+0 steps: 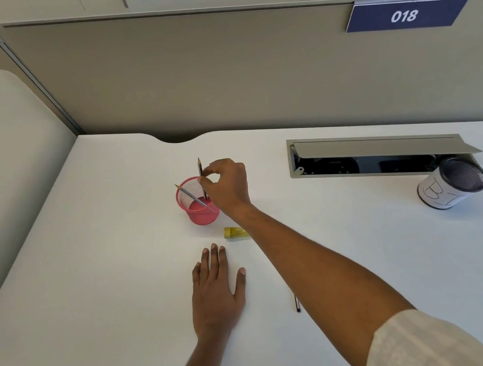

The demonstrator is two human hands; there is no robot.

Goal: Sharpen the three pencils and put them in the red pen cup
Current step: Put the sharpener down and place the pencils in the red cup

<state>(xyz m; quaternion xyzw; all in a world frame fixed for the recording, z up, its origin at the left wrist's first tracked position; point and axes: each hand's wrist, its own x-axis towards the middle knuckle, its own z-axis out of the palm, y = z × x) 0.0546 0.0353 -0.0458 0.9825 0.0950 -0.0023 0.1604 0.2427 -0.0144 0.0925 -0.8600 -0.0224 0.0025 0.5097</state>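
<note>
The red mesh pen cup [199,211] stands on the white desk [91,264]. One pencil [188,193] leans inside it, tip up to the left. My right hand [228,184] pinches a second, dark pencil [200,169] upright, point up, with its lower end inside the cup. A yellow sharpener [235,232] lies just in front of the cup. My left hand [217,287] rests flat on the desk, fingers straight. A third pencil [297,304] lies on the desk, mostly hidden under my right forearm.
An open cable tray [377,154] is sunk into the desk at the right. A black mesh cup wrapped in white paper [449,183] stands beside it. A grey partition [219,69] runs along the back edge.
</note>
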